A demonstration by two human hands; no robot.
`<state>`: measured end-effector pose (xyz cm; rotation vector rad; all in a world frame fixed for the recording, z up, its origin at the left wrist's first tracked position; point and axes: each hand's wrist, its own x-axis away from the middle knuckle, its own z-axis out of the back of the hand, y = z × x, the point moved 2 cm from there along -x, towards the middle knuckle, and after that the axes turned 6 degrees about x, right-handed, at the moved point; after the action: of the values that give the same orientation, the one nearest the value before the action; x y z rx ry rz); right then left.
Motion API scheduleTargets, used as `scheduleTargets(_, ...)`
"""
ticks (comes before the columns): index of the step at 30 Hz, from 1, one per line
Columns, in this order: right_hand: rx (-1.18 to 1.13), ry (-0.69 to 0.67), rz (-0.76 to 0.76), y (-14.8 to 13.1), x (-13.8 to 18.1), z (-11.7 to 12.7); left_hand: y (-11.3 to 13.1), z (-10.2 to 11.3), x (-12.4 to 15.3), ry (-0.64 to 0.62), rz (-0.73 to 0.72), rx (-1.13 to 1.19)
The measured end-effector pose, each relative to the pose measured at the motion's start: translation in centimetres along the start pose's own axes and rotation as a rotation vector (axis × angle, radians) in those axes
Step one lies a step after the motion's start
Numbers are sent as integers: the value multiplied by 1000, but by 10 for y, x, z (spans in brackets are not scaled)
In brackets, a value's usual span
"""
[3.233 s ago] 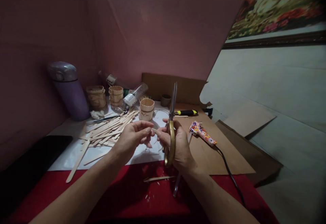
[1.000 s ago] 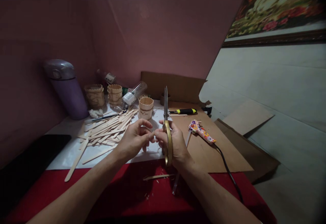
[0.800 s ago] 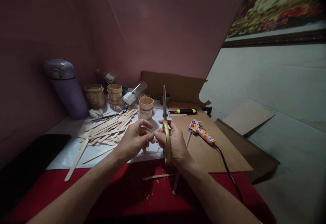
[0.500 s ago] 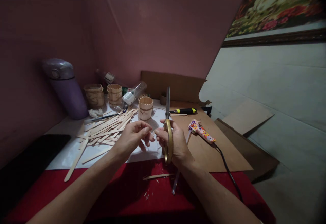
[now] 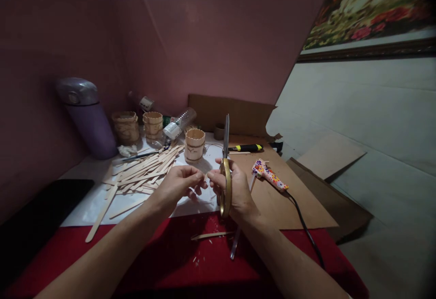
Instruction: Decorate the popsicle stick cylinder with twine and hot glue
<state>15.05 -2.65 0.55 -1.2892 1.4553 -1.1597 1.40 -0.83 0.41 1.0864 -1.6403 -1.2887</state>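
Scissors with gold handles (image 5: 226, 185) stand upright in my right hand (image 5: 235, 188), blades pointing away and up. The thumb and a finger of that hand meet the fingertips of my left hand (image 5: 184, 183) over the white sheet. A tiny pale piece, perhaps wood, shows between the two sets of fingertips. My left hand is closed in a pinch, and most of what it grips is hidden. Just beyond the hands stands a small wooden cup (image 5: 195, 147) with a scalloped rim. To the left lies a pile of craft sticks (image 5: 150, 169).
A flowered glue gun (image 5: 269, 175) with a black cord lies on cardboard (image 5: 299, 213) at right, near a yellow-black utility knife (image 5: 248, 148). A purple bottle (image 5: 90, 122), two more wooden cups (image 5: 153, 126) and plastic bottles (image 5: 179, 124) stand or lie behind. One stick (image 5: 211, 235) rests on red cloth.
My left fingertips have closed and moved right to meet the right hand's fingertips. The scissors have tilted slightly to the right. Everything on the table looks unmoved.
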Motion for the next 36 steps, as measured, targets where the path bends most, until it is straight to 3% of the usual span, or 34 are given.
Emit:
scheduleTargets(13, -71, -4, -44, 3, -2, 2, 1, 0, 0, 55, -21, 23)
scheduleTargets(21, -163, -93, -72, 4, -1, 0, -4, 0, -1, -11, 83, 284)
scheduleTargets(31, -190, -86, -59, 9, -2, -1, -6, -3, -1, -88, 65, 313)
scheduleTargets(36, -192, -84, -65, 10, -2, -2, -3, -4, -1, -53, 40, 298)
